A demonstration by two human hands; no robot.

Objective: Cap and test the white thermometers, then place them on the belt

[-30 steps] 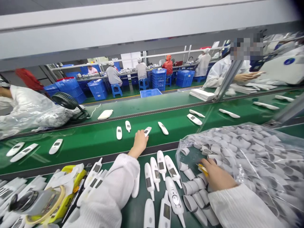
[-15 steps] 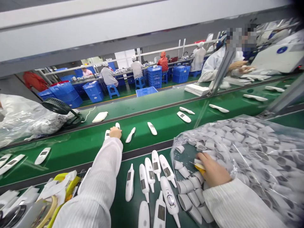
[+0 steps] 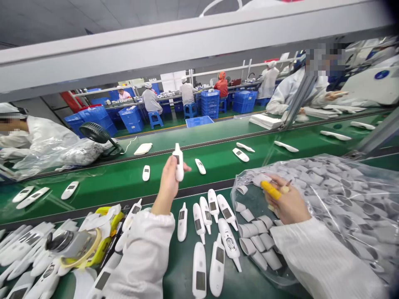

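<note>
My left hand (image 3: 170,182) grips a white ear thermometer (image 3: 179,165) over the green belt, its probe tip pointing up. My right hand (image 3: 288,203), fingers curled, is at the mouth of a clear plastic bag (image 3: 238,182) of grey sleeve-like caps (image 3: 327,187). A yellow tubular piece (image 3: 270,190) shows at its fingers; whether it is a finger cover or a tool handle, I cannot tell. One pale cap (image 3: 258,179) is by the fingertips, but the hold is unclear. Between my arms several thermometers (image 3: 199,270) lie on the green table, one with an opened body (image 3: 230,241).
The green belt (image 3: 109,182) carries more thermometers (image 3: 70,189) across the bench. At left stand a yellow tray (image 3: 106,216), a tape roll (image 3: 84,253) and piled white parts (image 3: 34,245). A metal post (image 3: 299,99) and a fan (image 3: 95,133) are beyond; co-workers sit farther back.
My left hand has lifted a thermometer off the belt and drawn it nearer, upright. My right hand has shifted slightly up and right among the caps. The view has tilted upward.
</note>
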